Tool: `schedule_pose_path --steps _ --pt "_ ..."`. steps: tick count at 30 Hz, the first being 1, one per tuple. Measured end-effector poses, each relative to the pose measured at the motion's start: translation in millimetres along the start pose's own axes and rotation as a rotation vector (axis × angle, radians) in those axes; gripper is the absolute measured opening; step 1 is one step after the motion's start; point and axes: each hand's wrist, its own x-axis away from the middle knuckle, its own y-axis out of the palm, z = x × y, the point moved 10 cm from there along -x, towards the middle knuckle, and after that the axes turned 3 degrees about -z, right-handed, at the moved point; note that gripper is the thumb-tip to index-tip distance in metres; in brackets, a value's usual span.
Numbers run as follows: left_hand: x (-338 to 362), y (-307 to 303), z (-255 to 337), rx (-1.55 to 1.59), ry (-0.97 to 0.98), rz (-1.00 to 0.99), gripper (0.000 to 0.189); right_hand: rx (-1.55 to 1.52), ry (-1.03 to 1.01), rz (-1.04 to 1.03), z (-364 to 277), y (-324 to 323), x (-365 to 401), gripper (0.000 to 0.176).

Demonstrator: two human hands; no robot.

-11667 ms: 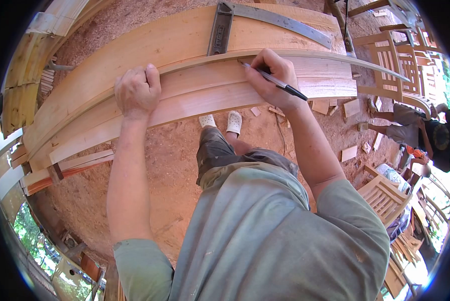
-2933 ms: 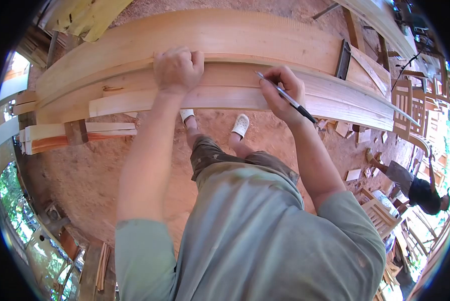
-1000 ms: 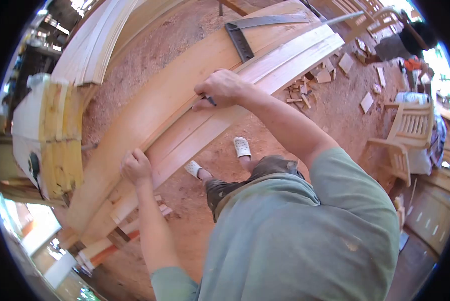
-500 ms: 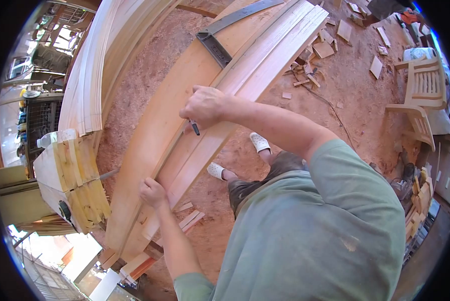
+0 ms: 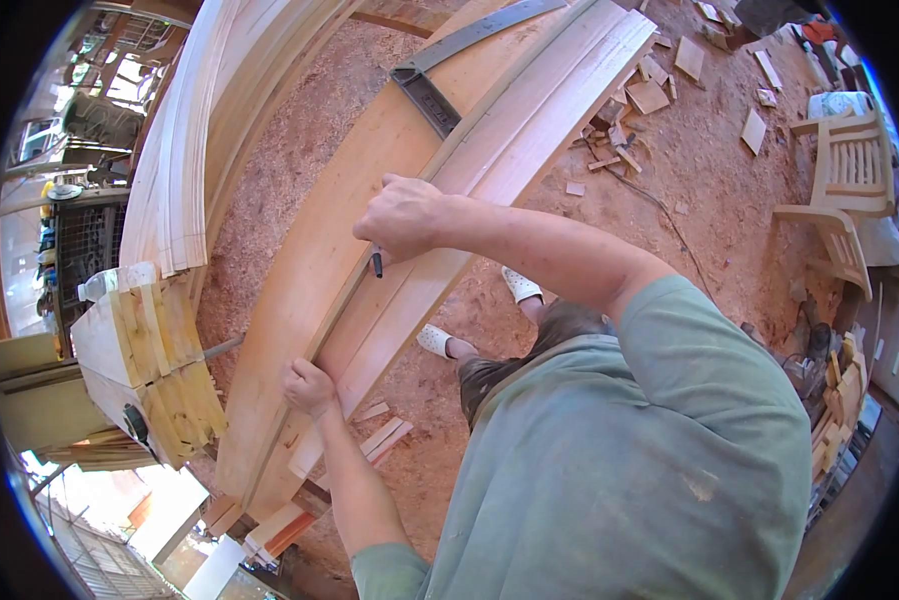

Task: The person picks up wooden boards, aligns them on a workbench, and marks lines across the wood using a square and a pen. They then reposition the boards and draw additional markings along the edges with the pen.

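A wide curved wooden board [image 5: 304, 265] lies across the view, with a long thin wooden strip [image 5: 341, 312] along its near side. My left hand [image 5: 309, 387] is closed at the strip's lower part, fingers curled over it and partly hidden. Farther up, my right hand [image 5: 399, 217] is closed over the same edge. A black marker pen [image 5: 377, 264] sticks out below its fingers, pointing toward me. Beyond that hand, a metal square [image 5: 429, 100] rests on the board. Pale planks [image 5: 514, 150] lie side by side nearer my body.
A stack of curved boards [image 5: 174, 150] stands at the left, beside a yellowish wooden block stack [image 5: 154, 360] with a plastic bottle [image 5: 104, 285] on it. Wood offcuts [image 5: 647, 97] and a cable [image 5: 669, 215] lie on the dusty floor. A plastic chair [image 5: 849, 175] is at the right.
My right hand has shifted slightly left, and the marker pen has turned to point more straight down in the view. My left hand stays at the strip. The view has shifted slightly.
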Motion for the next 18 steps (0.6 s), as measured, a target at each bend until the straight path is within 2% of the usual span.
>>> schedule_pose_path --steps 15,18 --pt "2 -2 1 0.042 0.011 0.002 0.031 -0.055 -0.005 -0.039 4 3 -5 0.031" --pt "3 -1 -2 0.067 -0.019 -0.001 0.032 -0.061 0.006 -0.118 5 4 -8 0.033"
